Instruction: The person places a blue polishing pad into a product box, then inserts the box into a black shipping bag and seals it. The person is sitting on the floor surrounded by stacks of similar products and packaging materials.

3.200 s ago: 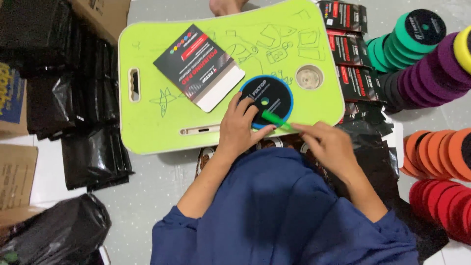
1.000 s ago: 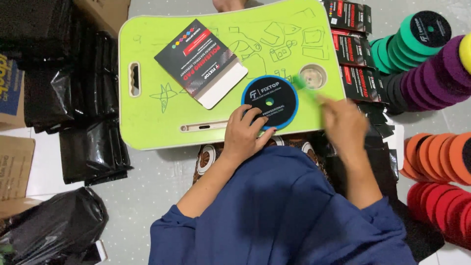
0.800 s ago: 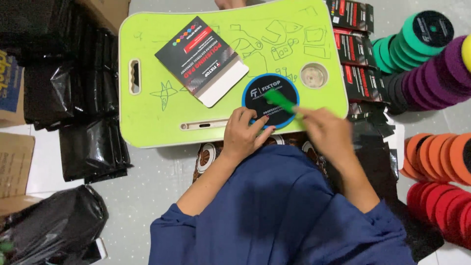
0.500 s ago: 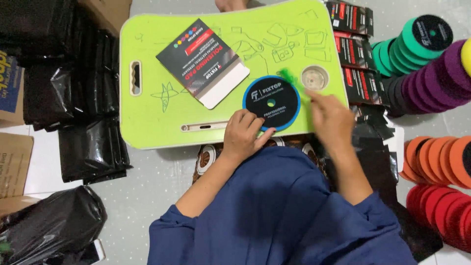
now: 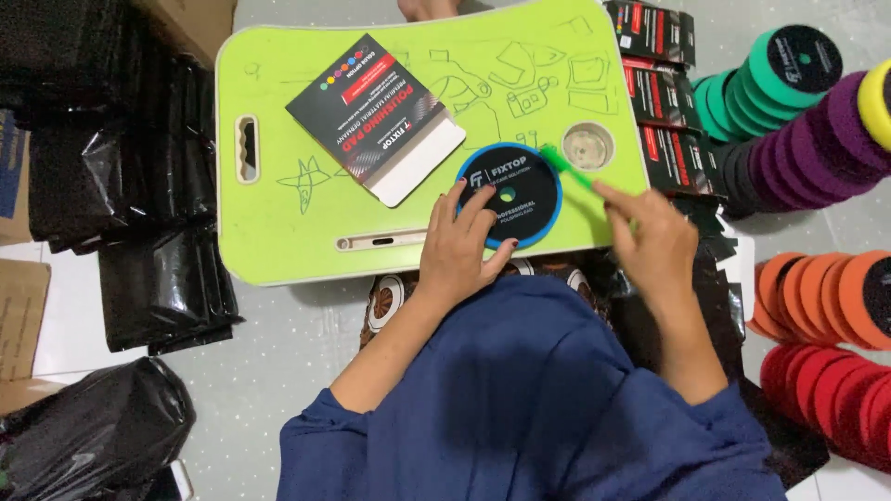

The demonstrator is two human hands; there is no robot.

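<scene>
Fingers of the left hand (image 5: 461, 249) lie spread flat on the near edge of a round black polishing pad with a blue rim (image 5: 510, 194), which rests on the lower right of a lime-green lap desk (image 5: 278, 232) scribbled with pen drawings. The right hand (image 5: 650, 241) has its grip pinched on a slim green stick (image 5: 568, 168), blurred, whose far tip sits at the pad's upper right edge.

One black printed card with a white margin (image 5: 376, 118) lies tilted in the middle of the desk, just left of the pad and not touching it. A round recessed cup holder (image 5: 587, 146) at the desk's right side looks to hold something pale; I cannot tell what.

Along the upper right of the frame, three black boxes with red stripes (image 5: 661, 93) sit in a row against the desk's edge. Beyond them are rows of foam pads: green (image 5: 770, 79), purple (image 5: 817, 139), orange (image 5: 817, 292) and red (image 5: 826, 399), too tightly packed to count, with one yellow edge (image 5: 877, 102) at the far right. Stacks of black plastic pouches (image 5: 121, 186) fill the left side, and a full black bag (image 5: 88, 436) sits at lower left.
</scene>
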